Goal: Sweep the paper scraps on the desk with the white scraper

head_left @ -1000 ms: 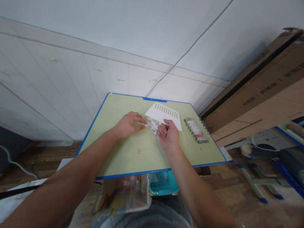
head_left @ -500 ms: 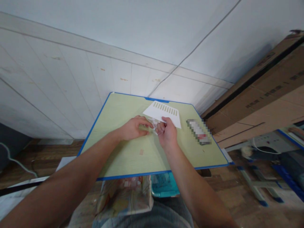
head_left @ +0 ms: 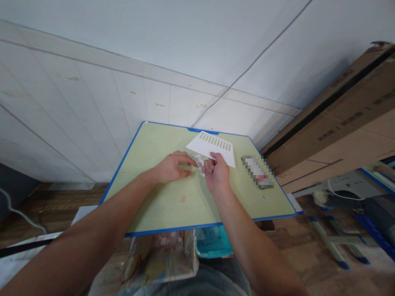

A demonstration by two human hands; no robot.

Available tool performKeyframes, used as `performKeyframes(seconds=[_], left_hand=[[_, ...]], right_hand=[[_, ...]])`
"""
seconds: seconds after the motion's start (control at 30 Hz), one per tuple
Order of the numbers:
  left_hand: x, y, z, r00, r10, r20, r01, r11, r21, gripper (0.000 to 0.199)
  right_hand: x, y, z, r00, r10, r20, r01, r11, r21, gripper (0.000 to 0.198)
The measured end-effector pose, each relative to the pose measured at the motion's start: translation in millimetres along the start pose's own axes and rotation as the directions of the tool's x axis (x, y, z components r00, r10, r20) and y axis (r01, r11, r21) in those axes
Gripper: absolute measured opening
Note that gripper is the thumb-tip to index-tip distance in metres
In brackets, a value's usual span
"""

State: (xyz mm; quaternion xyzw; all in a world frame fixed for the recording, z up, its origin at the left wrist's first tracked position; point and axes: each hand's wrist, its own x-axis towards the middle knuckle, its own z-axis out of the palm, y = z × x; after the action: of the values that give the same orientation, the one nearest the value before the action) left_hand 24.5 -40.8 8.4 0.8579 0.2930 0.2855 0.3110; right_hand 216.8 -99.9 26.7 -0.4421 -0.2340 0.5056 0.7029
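Two hands are working over a green desktop (head_left: 154, 213). The right hand (head_left: 217, 173) is gripping a white slotted card (head_left: 212, 144): its thumb is pressing on top at the near edge, with the other fingers curling beneath. The card is extending forward and to the left of that thumb, slots on the far side. Whether the curled fingers are also holding anything is not resolvable.

The left hand (head_left: 176, 166) is holding nothing visible; thumb and index finger are standing moderately apart, their gap facing right. A small cluster of crumpled white scraps (head_left: 200, 160) is lying between the two sets of fingers, partly under the card's near edge. Contact between left index tip and scraps: cannot tell.

Risks (judgement):
1. Scraps are looking light and loose; a quick closing of the left fingers could be scattering them, or pushing them farther beneath the card.
2. The right thumb is bearing on one edge only, so the card could be pivoting or bending if its free left end catches.
3. The card is screening the area ahead of the right knuckles; a stray piece there could be escaping notice.
4. A pixelated item (head_left: 257, 172) is lying to the right of the right-hand fingers, apart from them; a wide rightward sweep could be knocking it.
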Motion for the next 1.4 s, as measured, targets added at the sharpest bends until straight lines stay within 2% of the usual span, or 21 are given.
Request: performKeyframes(seconds=[0.13,0.2,0.27,0.33,0.4,0.5,0.63,0.77,0.93,1.03,1.2,1.4], left_hand=[[0.7,-6.2,-3.4,0.994,-0.079,-0.082,0.087,0.99,0.107,0.032],[0.2,-11.7,-8.0,0.975,-0.153,-0.161,0.184,0.964,0.192,0.03],[-1.1,-17.3,-14.1,0.942,-0.24,-0.235,0.301,0.913,0.275,0.031],[-2.5,-21.8,-20.2,0.898,-0.313,-0.309,0.411,0.848,0.334,0.034],[-3.4,-24.4,-24.6,0.858,-0.36,-0.367,0.489,0.791,0.367,0.037],[-3.7,-25.2,-27.1,0.819,-0.392,-0.42,0.55,0.744,0.379,0.041],[-8.1,-23.3,-29.9,0.784,-0.394,-0.48,0.589,0.715,0.376,0.041],[-20.3,-22.4,-40.2,0.719,-0.424,-0.551,0.659,0.668,0.346,0.044],[-32.6,-25.6,-57.0,0.647,-0.49,-0.584,0.743,0.578,0.338,0.058],[-36.5,-28.7,-59.3,0.613,-0.538,-0.579,0.776,0.547,0.314,0.069],[-40.8,-34.7,-52.5,0.61,-0.577,-0.543,0.78,0.558,0.282,0.079],[-42.0,-40.7,-53.5,0.621,-0.565,-0.543,0.765,0.589,0.262,0.081]], right_hand=[[-6.8,-4.9,-7.6,0.997,-0.081,-0.002,0.081,0.997,-0.011,0.043],[-19.7,-7.8,-22.3,0.987,-0.162,-0.001,0.162,0.985,-0.06,0.03],[-39.5,-9.8,-44.0,0.976,-0.218,0.022,0.218,0.959,-0.183,0.024],[-62.3,-10.4,-67.9,0.981,-0.175,0.089,0.195,0.922,-0.335,0.02],[-82.5,-9.4,-87.6,0.984,-0.126,0.128,0.171,0.874,-0.454,0.024],[-99.4,-5.1,-102.2,0.982,-0.08,0.171,0.163,0.819,-0.55,0.035],[-100.6,1.4,-104.4,0.977,-0.101,0.186,0.193,0.791,-0.581,0.037],[-98.2,1.9,-106.6,0.976,-0.082,0.201,0.193,0.756,-0.626,0.037],[-100.0,-3.2,-107.1,0.969,-0.053,0.242,0.193,0.775,-0.601,0.04],[-102.2,-5.1,-106.4,0.967,-0.062,0.247,0.203,0.775,-0.598,0.042],[-107.0,-3.3,-109.4,0.977,-0.039,0.209,0.166,0.757,-0.633,0.043],[-109.6,-5.1,-111.6,0.97,-0.018,0.241,0.168,0.765,-0.622,0.041]])
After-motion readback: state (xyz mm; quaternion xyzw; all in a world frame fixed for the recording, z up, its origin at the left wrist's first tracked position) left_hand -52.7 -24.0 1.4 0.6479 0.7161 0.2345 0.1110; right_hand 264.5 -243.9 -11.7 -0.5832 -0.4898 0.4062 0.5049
